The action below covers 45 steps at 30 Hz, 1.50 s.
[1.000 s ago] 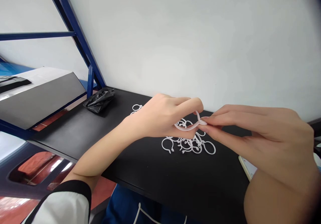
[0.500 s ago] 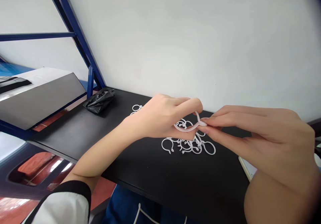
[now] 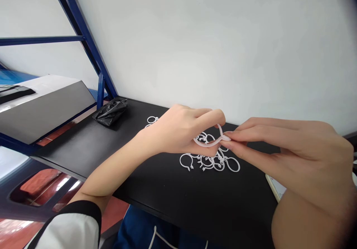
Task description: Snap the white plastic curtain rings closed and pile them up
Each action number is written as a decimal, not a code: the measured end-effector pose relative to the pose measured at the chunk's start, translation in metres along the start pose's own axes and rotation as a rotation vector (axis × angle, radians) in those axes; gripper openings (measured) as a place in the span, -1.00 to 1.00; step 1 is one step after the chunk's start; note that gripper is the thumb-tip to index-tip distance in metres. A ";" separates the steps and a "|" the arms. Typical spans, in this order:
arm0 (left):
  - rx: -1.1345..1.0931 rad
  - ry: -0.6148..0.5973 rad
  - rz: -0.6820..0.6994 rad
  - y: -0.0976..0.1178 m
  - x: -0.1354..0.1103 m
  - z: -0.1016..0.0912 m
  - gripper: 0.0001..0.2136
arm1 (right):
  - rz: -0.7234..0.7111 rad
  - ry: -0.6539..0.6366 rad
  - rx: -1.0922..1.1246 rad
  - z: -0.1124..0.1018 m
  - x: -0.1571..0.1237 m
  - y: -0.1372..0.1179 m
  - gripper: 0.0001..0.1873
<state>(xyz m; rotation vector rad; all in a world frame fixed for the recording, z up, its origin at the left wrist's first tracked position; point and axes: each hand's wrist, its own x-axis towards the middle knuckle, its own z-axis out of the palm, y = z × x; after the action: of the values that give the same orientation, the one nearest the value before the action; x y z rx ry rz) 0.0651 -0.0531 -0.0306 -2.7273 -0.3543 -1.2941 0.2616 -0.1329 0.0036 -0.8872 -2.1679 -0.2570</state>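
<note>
Left hand (image 3: 178, 130): is closing around the ring from the left, its curled fingers gripping the ring's left side (the thumb is hard to make out from this angle).

Right hand (image 3: 301, 148): is pinching the ring's right end between thumb and forefinger, with the other fingers folding away out of the grip.

Ring (image 3: 208, 143): is bending into a narrow teardrop between the hands, held just above the pile and not touching the tabletop.

Risk: the ring could spring out of the right-hand pinch if the thumb and forefinger are slipping on its smooth plastic, and it could then land among the others. Pressing harder could also kink it or snap its small prongs.

Pile: pile of rings (image 3: 219, 163) is lying tangled on the tabletop (image 3: 195, 200), directly below and just near of the held ring. Two rings (image 3: 152, 120) are sitting apart, far of the left wrist.

Around: a black bag (image 3: 111, 111) is lying crumpled on the tabletop's left end, a phone (image 3: 275, 186) is poking out from under the right forearm, and a sleeve (image 3: 67, 230) is showing at the near left.
</note>
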 end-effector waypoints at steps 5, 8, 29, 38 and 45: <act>0.004 -0.003 0.008 0.000 0.000 -0.001 -0.88 | 0.005 -0.003 0.009 0.001 0.001 0.000 -0.87; 0.003 0.002 0.009 0.000 0.000 -0.001 -0.88 | 0.007 -0.004 0.007 0.001 0.002 0.000 -0.87; 0.003 -0.009 0.019 0.001 0.000 -0.002 -0.88 | 0.008 -0.013 0.040 0.001 0.002 0.001 -0.84; 0.013 -0.012 0.029 0.000 0.000 -0.001 -0.88 | -0.004 -0.013 0.059 0.001 0.002 0.000 -0.85; 0.012 -0.007 0.026 0.001 0.000 -0.001 -0.87 | -0.004 -0.014 0.055 0.002 0.003 0.001 -0.84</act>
<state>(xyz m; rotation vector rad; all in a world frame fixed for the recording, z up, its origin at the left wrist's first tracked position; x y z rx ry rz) 0.0642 -0.0540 -0.0301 -2.7176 -0.3252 -1.2722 0.2598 -0.1304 0.0044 -0.8560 -2.1796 -0.1933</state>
